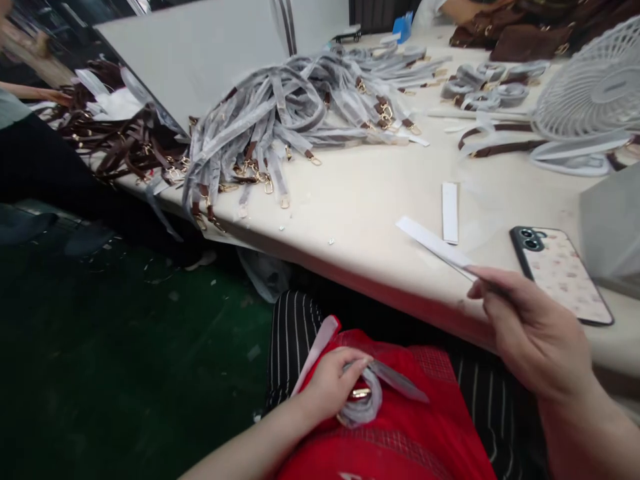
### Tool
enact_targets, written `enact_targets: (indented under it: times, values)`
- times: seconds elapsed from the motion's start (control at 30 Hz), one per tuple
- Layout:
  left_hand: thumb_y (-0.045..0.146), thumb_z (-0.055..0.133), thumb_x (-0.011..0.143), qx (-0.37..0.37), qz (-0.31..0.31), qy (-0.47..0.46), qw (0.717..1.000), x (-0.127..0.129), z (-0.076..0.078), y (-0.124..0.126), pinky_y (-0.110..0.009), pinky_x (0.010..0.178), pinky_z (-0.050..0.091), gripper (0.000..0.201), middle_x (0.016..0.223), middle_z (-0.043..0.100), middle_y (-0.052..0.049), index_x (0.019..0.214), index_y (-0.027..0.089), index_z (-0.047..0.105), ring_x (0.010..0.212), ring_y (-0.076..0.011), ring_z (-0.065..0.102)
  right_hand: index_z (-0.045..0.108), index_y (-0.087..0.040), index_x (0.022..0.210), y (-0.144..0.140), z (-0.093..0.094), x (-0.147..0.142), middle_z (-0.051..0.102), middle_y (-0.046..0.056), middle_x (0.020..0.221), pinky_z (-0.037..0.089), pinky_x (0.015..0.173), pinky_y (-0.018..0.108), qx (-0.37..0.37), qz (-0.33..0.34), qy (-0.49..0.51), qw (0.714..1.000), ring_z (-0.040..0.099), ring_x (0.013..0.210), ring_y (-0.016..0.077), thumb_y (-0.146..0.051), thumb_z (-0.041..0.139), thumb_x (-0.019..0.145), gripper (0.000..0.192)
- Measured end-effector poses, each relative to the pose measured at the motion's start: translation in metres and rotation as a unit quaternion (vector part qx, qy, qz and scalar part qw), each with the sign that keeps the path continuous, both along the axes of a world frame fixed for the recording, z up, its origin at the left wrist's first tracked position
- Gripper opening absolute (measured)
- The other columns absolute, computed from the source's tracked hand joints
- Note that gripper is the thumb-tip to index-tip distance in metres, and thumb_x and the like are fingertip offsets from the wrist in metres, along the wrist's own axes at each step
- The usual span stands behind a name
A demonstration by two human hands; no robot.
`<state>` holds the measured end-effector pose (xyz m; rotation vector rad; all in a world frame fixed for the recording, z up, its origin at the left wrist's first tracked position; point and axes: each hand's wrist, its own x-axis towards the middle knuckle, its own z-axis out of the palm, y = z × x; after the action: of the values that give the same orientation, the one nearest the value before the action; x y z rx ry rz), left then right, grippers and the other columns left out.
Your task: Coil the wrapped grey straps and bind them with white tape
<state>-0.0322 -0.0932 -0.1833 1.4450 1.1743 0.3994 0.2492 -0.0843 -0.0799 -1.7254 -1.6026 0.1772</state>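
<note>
I sit at a pale work surface (360,200) and look down at my two bare hands. My left hand (333,390) rests on a red cloth (400,433) across my lap, fingers (350,367) curled shut around a coiled strap (363,403) wrapped in grey film, with a gold metal clasp showing in the middle of the coil. The strap looks light, soft and floppy – the film probably a little slippery – so the firm place to take hold seems to be the coil itself or the clasp end. A loose tail of film (400,381) sticks out to the right of my hand.

My right hand (530,333) hovers at the near edge of the surface, thumb and forefinger pinched on one end of a white paper strip (430,241) that angles up and away over the surface. It looks thin and easily creased. A second strip (450,212) lies flat just beyond it, and a phone (563,273) lies face down beside my hand. Farther back, a big heap of wrapped straps (280,127) spills toward the surface's edge, and a white fan (593,90) stands at the right.
</note>
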Motion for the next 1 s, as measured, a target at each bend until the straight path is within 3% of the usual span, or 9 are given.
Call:
enact_targets:
  times: [0.1, 0.27, 0.33, 0.43, 0.53, 0.7, 0.87, 1.0]
  values:
    - [0.039, 0.054, 0.091, -0.01, -0.012, -0.007, 1.0, 0.001, -0.003, 0.0, -0.028, 0.092, 0.05, 0.03, 0.101, 0.076, -0.006, 0.099, 0.019, 0.075, 0.096, -0.021, 0.068, 0.063, -0.026, 0.123, -0.026, -0.015, -0.011, 0.066, 0.007, 0.101, 0.052, 0.077, 0.032, -0.112, 0.127, 0.086, 0.982, 0.064, 0.091, 0.0225, -0.04, 0.042, 0.101, 0.034]
    - [0.043, 0.046, 0.094, -0.025, -0.057, -0.028, 0.998, 0.005, -0.005, 0.002, -0.029, 0.086, 0.051, 0.039, 0.098, 0.076, -0.006, 0.1, 0.018, 0.076, 0.093, -0.0209, 0.068, 0.065, -0.024, 0.117, -0.05, -0.043, -0.022, 0.066, 0.008, 0.107, 0.053, 0.08, 0.031, -0.227, 0.149, 0.178, 0.946, 0.064, 0.098, 0.0228, -0.041, 0.037, 0.102, 0.036]
    - [0.045, 0.044, 0.095, -0.035, -0.061, -0.022, 0.997, 0.007, -0.008, 0.003, -0.028, 0.079, 0.052, 0.043, 0.09, 0.076, -0.006, 0.095, 0.017, 0.076, 0.086, -0.0209, 0.068, 0.063, -0.025, 0.117, -0.054, -0.045, -0.024, 0.067, 0.008, 0.109, 0.053, 0.082, 0.03, -0.271, 0.18, 0.197, 0.925, 0.064, 0.1, 0.023, -0.042, 0.043, 0.1, 0.031]
    - [0.046, 0.044, 0.094, -0.06, -0.056, -0.017, 0.996, 0.009, -0.011, 0.005, -0.027, 0.069, 0.051, 0.045, 0.083, 0.075, -0.007, 0.094, 0.014, 0.076, 0.076, -0.02, 0.067, 0.066, -0.025, 0.103, -0.059, -0.043, -0.025, 0.069, 0.005, 0.094, 0.052, 0.074, 0.029, -0.308, 0.247, 0.185, 0.9, 0.065, 0.084, 0.0204, -0.04, 0.049, 0.099, 0.023]
    - [0.046, 0.045, 0.094, -0.076, -0.043, -0.023, 0.996, 0.01, -0.012, 0.005, -0.027, 0.073, 0.052, 0.045, 0.089, 0.076, -0.008, 0.1, 0.014, 0.076, 0.079, -0.0195, 0.068, 0.067, -0.024, 0.087, -0.064, -0.045, -0.028, 0.067, 0.002, 0.077, 0.047, 0.062, 0.027, -0.282, 0.283, 0.103, 0.911, 0.062, 0.067, 0.017, -0.036, 0.05, 0.099, 0.024]
    - [0.044, 0.046, 0.095, -0.046, -0.044, -0.009, 0.998, 0.009, -0.006, 0.005, -0.026, 0.078, 0.052, 0.042, 0.094, 0.076, -0.006, 0.105, 0.017, 0.075, 0.083, -0.0185, 0.067, 0.062, -0.025, 0.083, -0.071, -0.047, -0.042, 0.065, -0.001, 0.072, 0.041, 0.057, 0.028, -0.178, 0.271, -0.074, 0.943, 0.062, 0.06, 0.0152, -0.028, 0.049, 0.098, 0.02]
    - [0.048, 0.046, 0.095, -0.04, -0.064, 0.028, 0.997, 0.009, -0.004, 0.004, -0.024, 0.061, 0.049, 0.045, 0.077, 0.073, -0.004, 0.111, 0.017, 0.074, 0.059, -0.0149, 0.061, 0.058, -0.024, 0.076, -0.071, -0.032, -0.063, 0.064, -0.001, 0.067, 0.038, 0.053, 0.031, -0.144, 0.328, -0.174, 0.917, 0.061, 0.052, 0.0167, -0.016, 0.052, 0.088, 0.016]
    - [0.046, 0.045, 0.096, -0.026, -0.07, 0.022, 0.997, 0.008, -0.003, 0.004, -0.025, 0.069, 0.051, 0.043, 0.09, 0.076, -0.006, 0.111, 0.019, 0.074, 0.07, -0.0165, 0.066, 0.054, -0.025, 0.071, -0.069, -0.023, -0.08, 0.064, -0.001, 0.062, 0.035, 0.048, 0.032, -0.12, 0.358, -0.215, 0.901, 0.058, 0.046, 0.0168, -0.011, 0.051, 0.08, 0.017]
